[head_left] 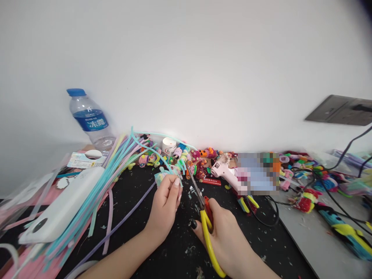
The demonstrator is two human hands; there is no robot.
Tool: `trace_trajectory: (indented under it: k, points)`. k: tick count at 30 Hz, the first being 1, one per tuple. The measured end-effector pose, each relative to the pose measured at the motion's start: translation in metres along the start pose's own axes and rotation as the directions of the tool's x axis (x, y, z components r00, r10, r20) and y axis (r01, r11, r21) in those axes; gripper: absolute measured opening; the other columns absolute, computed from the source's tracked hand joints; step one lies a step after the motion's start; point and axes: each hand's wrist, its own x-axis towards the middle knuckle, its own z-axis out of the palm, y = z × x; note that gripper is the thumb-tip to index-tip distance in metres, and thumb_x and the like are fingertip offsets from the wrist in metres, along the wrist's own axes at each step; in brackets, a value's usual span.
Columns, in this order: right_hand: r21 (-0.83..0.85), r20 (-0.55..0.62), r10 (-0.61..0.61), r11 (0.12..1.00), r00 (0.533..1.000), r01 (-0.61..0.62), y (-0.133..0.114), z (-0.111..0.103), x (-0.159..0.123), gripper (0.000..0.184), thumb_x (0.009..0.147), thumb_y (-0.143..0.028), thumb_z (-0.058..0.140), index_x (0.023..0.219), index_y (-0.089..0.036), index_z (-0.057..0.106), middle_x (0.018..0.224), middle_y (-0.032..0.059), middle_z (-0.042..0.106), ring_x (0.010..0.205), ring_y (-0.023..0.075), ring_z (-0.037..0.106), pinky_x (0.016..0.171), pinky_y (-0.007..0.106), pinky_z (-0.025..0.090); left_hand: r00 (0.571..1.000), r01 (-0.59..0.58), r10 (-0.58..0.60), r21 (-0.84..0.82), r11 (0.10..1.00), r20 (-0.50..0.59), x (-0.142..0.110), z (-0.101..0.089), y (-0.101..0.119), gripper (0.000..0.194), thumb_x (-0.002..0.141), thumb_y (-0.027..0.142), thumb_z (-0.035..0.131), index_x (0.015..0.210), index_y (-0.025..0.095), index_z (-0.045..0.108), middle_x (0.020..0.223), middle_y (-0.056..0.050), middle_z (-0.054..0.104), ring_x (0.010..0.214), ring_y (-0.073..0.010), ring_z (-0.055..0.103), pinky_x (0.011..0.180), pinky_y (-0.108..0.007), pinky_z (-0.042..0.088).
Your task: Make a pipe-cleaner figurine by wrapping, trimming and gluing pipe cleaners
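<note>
My left hand [167, 201] is closed in a pinch on light-blue pipe cleaners [162, 178], whose fuzzy ends stick out past the fingertips. Fingers of my right hand [225, 232] wrap round the handles of a pair of scissors [207, 228], one handle yellow and the other red. The metal blades point up and away, toward the pipe cleaners at the left fingertips. Whether the blades touch them I cannot tell. Small pale clippings [192, 192] lie on the black mat [130, 209] below.
A bundle of pastel pipe cleaners [95, 197] lies at the left beside a white box-like object [64, 209] and a water bottle [90, 120]. Toward the right are a pink glue gun [229, 176], black cables [276, 221] and small colourful figures [308, 199]. A paper cup [169, 146] stands near the wall.
</note>
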Motion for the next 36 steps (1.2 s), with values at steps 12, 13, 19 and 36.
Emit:
trace_trajectory:
  k: [12,13,19,36]
  points:
    - [-0.093,0.054,0.023,0.995,0.998,-0.018,-0.007,0.000,-0.003,0.022,0.074,-0.035,0.056,0.075,-0.021,0.039,0.069,0.0020,0.056,0.055,0.0157,0.047,0.051,0.023,0.025,0.999,-0.006,0.007,-0.013,1.000,0.050,-0.003,0.001,-0.002,0.029,0.090,0.042,0.040,0.071,0.020,0.039,0.060,0.006,0.030,0.049,-0.0078,0.029,0.043,-0.019,0.025]
    - [-0.095,0.059,0.027,0.995,0.998,-0.021,-0.008,0.000,-0.003,0.021,0.074,-0.035,0.055,0.075,-0.021,0.040,0.069,0.0023,0.056,0.055,0.0159,0.047,0.051,0.023,0.025,0.999,-0.003,0.004,-0.017,1.000,0.049,-0.003,0.001,-0.002,0.030,0.090,0.042,0.040,0.071,0.020,0.039,0.060,0.006,0.030,0.049,-0.0078,0.028,0.043,-0.019,0.024]
    - [-0.098,0.067,0.030,0.995,0.997,-0.024,-0.011,-0.003,-0.002,0.021,0.075,-0.036,0.055,0.075,-0.021,0.040,0.068,0.0029,0.057,0.054,0.0160,0.047,0.051,0.024,0.026,0.999,0.008,-0.008,-0.011,1.000,0.042,-0.003,0.001,-0.002,0.030,0.089,0.043,0.041,0.070,0.020,0.037,0.058,0.006,0.029,0.048,-0.0082,0.027,0.042,-0.020,0.023]
    - [-0.085,0.098,0.039,0.996,0.994,-0.030,-0.008,-0.001,-0.001,0.021,0.081,-0.035,0.048,0.069,-0.021,0.038,0.062,0.0007,0.054,0.050,0.0134,0.041,0.049,0.023,0.022,0.998,0.013,-0.013,0.005,1.000,0.057,-0.003,0.000,-0.001,0.028,0.090,0.042,0.041,0.073,0.020,0.041,0.060,0.006,0.031,0.050,-0.0077,0.030,0.046,-0.018,0.028]
